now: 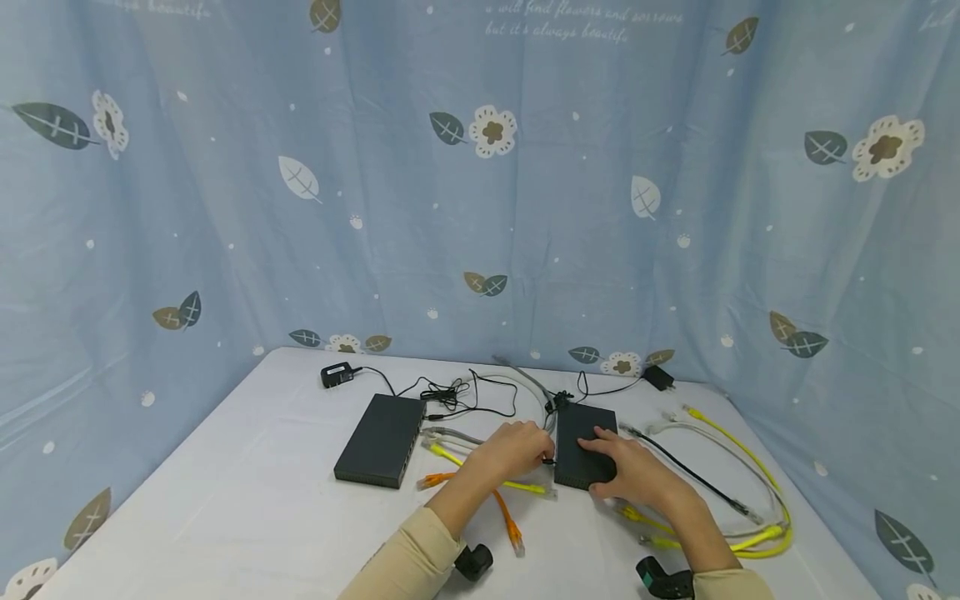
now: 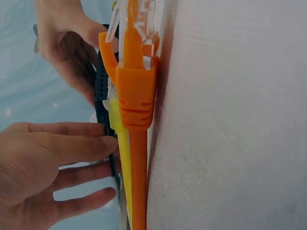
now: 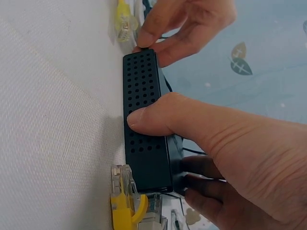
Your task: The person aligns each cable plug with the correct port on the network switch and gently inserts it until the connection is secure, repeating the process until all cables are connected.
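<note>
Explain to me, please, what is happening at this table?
A person's right hand holds a black box. The left hand seems to pinch a small black plug at its left edge; whether it is inserted, I cannot tell. A second black box lies farther left, untouched, and loose cables lie around.

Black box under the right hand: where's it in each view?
Head: black box, low, right of centre.
Left wrist: black box, left of centre, partly hidden.
Right wrist: black box, about centre, holed side showing.
Shared landmark: the right hand gripping it.
</note>
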Demonstrator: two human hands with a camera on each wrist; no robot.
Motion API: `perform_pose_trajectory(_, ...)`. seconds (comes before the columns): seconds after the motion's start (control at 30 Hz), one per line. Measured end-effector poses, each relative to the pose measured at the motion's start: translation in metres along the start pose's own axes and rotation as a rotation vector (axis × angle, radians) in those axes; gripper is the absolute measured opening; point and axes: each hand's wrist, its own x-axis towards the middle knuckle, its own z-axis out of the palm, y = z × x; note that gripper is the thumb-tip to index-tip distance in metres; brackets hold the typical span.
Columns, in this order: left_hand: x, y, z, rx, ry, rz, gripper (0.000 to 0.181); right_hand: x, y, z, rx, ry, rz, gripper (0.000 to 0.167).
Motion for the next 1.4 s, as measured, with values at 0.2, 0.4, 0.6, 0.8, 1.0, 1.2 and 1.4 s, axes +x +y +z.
perform_pose_trajectory(0.2,-0.0004,0.0018,-0.0010,0.027,-0.001,0.007,0.020,0.0011,0.0014,0.0018,-0.019,-0.004,0.003,0.073)
perform_pose_trajectory(0.4,0.0023,0.0044,-0.0003,0.084,-0.001,-0.010,0.022,0.0019,0.0016,0.0012,-0.023,-0.002,-0.007,0.073)
perform_pose_trajectory(0.6,0.0050,0.0064,0.0008,0.147,0.005,-0.009,0.019,0.0017,0.0030,0.0019,-0.018,0.007,-0.016,0.073)
perform_pose_trajectory(0.8,0.0067,0.0067,0.0023,0.164,0.003,-0.010,0.019,0.0023,0.0041,0.0028,-0.017,0.007,-0.011,0.073)
perform_pose_trajectory(1.0,0.0064,0.0069,0.0019,0.148,-0.008,-0.019,0.019,0.0035,0.0059,0.0039,-0.021,0.012,-0.019,0.074)
perform_pose_trajectory(1.2,0.0066,0.0073,-0.0002,0.113,-0.026,-0.019,0.019,0.0032,0.0057,0.0029,-0.016,0.018,-0.032,0.073)
perform_pose_trajectory(1.4,0.0082,0.0069,0.0006,0.100,-0.032,-0.016,0.018,0.0033,0.0051,0.0032,-0.005,0.022,-0.047,0.071)
